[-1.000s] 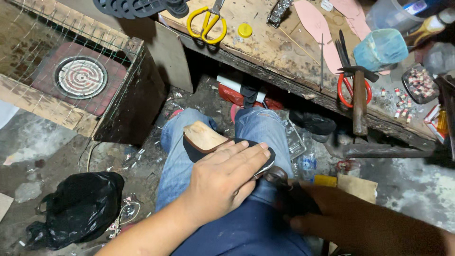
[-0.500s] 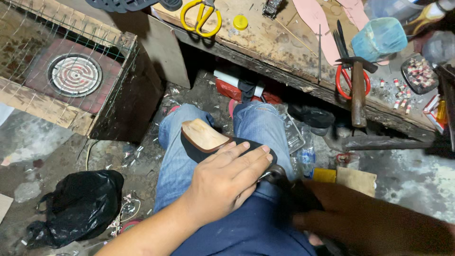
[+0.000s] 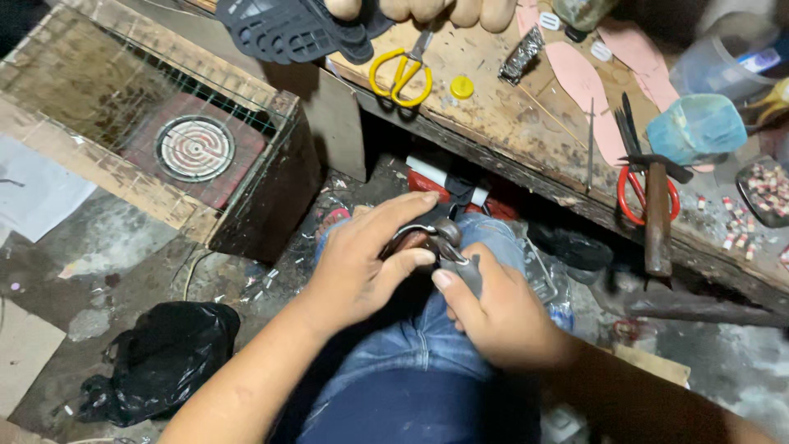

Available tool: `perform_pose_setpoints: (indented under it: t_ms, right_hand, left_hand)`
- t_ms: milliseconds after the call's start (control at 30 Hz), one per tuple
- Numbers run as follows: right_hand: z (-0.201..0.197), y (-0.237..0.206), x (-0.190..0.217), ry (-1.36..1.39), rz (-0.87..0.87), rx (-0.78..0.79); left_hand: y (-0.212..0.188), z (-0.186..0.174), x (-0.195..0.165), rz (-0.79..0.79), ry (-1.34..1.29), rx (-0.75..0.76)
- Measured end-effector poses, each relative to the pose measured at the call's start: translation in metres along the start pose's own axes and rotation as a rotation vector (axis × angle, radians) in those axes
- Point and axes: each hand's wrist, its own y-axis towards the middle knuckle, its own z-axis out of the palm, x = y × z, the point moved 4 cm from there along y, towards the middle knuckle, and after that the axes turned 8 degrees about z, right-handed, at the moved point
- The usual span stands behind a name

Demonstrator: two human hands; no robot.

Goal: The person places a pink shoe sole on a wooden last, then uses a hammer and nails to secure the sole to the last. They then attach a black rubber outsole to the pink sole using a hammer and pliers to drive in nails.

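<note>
A wooden workbench (image 3: 493,123) is running across the top of the view, scarred and cluttered. To the left, a wooden crate (image 3: 99,177) topped with wire mesh is sitting on the floor, and a round coil heater (image 3: 195,148) is lying inside it. A black plastic bag (image 3: 160,358) is lying crumpled on the dirty floor at lower left. The person's jeans (image 3: 419,353) are filling the lower centre, with both hands working over the knee.

The left hand (image 3: 362,263) is wrapping around a small dark shoe piece (image 3: 408,241), fingers curled over its top and thumb pressing from the near side; most of the piece is hidden under the palm, so its exact shape cannot be told. The right hand (image 3: 493,308) is gripping a pair of metal pliers (image 3: 452,247), fingers closed around the handle and thumb lying along it. The pliers' head is resting against the shoe piece, just beside the left thumb; whether it is biting the material cannot be told.

On the bench, a black moulded sole (image 3: 288,29) is lying at the far edge with another person's fingers (image 3: 427,10) just beside it. Pink insoles (image 3: 592,90) are lying flat further right, a blue-green tub (image 3: 697,127) beside them. A hammer (image 3: 657,210) is lying over red-handled scissors (image 3: 637,185), yellow-handled scissors (image 3: 400,72) are lying near the sole, and a small yellow cap (image 3: 462,86) is sitting just beside those.
</note>
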Motion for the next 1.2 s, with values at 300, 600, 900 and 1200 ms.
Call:
perform_pose_setpoints:
  t_ms: [300, 600, 900, 1200]
  right_hand:
    - [0.048, 0.066, 0.018, -0.112, -0.525, -0.312]
    - [0.063, 0.081, 0.065, -0.286, -0.519, -0.329]
    - [0.05, 0.018, 0.062, -0.539, -0.258, -0.083]
    - [0.073, 0.019, 0.061, -0.512, -0.411, -0.082]
  left_hand:
    - [-0.002, -0.017, 0.041, -0.278, -0.02, -0.256]
    - [0.004, -0.037, 0.08, -0.271, -0.04, -0.427]
    - [-0.02, -0.034, 0.048, -0.234, -0.087, -0.336]
    - [-0.028, -0.061, 0.039, -0.628, -0.404, -0.337]
